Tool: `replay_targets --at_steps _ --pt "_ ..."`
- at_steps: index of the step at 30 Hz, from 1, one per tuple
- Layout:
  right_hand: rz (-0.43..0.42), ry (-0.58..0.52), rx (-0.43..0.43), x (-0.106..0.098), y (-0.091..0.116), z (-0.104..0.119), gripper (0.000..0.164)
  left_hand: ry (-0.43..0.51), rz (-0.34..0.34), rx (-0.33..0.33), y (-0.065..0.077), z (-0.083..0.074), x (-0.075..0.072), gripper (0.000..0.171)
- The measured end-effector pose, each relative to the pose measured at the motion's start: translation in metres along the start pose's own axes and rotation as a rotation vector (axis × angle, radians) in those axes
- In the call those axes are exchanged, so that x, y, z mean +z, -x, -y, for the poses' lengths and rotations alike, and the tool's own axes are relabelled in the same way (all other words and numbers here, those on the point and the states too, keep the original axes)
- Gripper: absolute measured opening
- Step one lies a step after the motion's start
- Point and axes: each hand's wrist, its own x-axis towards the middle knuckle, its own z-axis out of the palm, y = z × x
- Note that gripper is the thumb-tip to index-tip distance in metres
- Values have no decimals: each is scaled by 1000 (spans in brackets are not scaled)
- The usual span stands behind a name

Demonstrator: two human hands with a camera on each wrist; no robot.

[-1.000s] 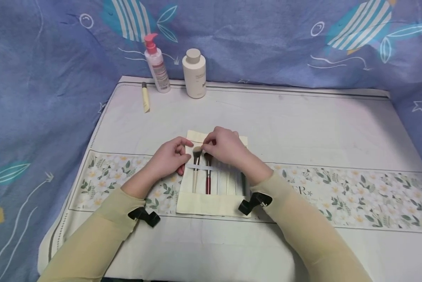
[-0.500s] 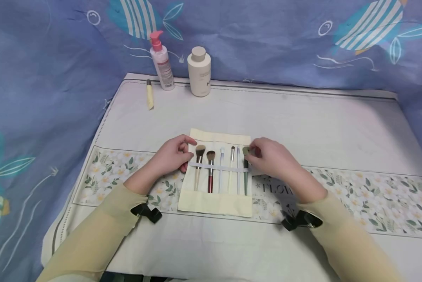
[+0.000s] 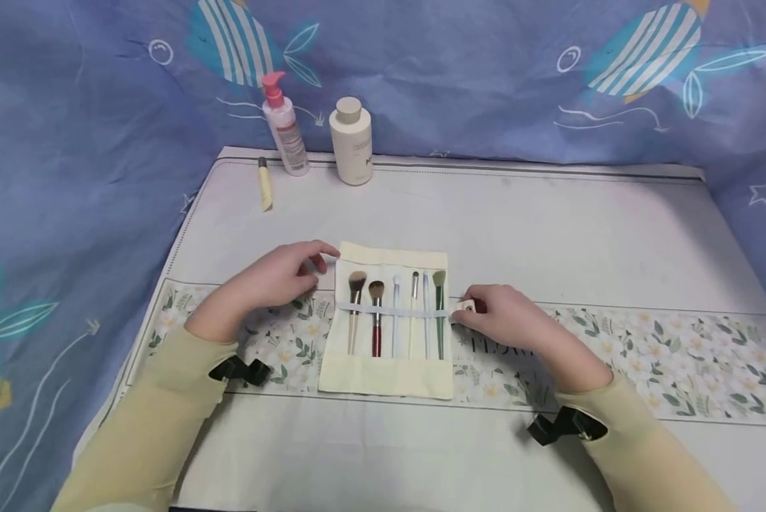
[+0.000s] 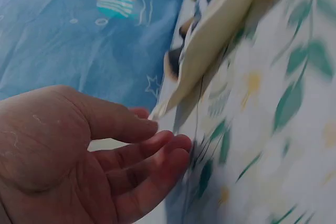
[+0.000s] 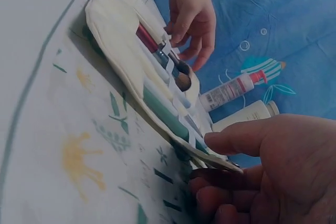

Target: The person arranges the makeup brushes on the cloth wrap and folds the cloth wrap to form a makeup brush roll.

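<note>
A cream cloth makeup brush roll (image 3: pixel 385 375) lies unfolded on the table, with several makeup brushes upright in its pockets under a pale elastic band (image 3: pixel 402 311). At its upper left corner is my left hand (image 3: pixel 277 276), index finger stretched to the corner and thumb apart from it. My right hand (image 3: pixel 504 313) is at the right edge, pinching a small cream tab (image 3: pixel 466 306) with a dark dot on it. Beside that edge stands the green brush (image 3: pixel 439 306). In the right wrist view the roll's near edge (image 5: pixel 210 158) bends up between thumb and fingers.
A pink-topped pump bottle (image 3: pixel 286 135) and a white capped bottle (image 3: pixel 351 146) stand at the back left. Near them lies a small yellow tube (image 3: pixel 264 185). A flower-printed band (image 3: pixel 664 363) crosses the tablecloth, and a blue fish-print curtain (image 3: pixel 453 64) hangs behind.
My right hand has gone from above the left brushes to the roll's right edge, then down to the tab, uncovering the brushes. My left hand has shifted slightly left and its fingers have spread.
</note>
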Motion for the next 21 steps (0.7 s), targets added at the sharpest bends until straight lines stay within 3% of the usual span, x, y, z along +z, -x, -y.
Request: replay_targets --at_steps 6,13,18,21 --pt "12 -45 34 -1 -2 -1 21 -199 15 64 -16 -7 -5 54" --pt "18 -94 94 -4 -14 0 16 -350 -45 43 -22 -20 -4 40" --pt "38 -104 77 -13 -30 -5 16 -397 -52 32 -17 -20 5 27" --pt "37 -56 53 -23 -45 -7 17 -408 -67 53 -9 -18 15 17"
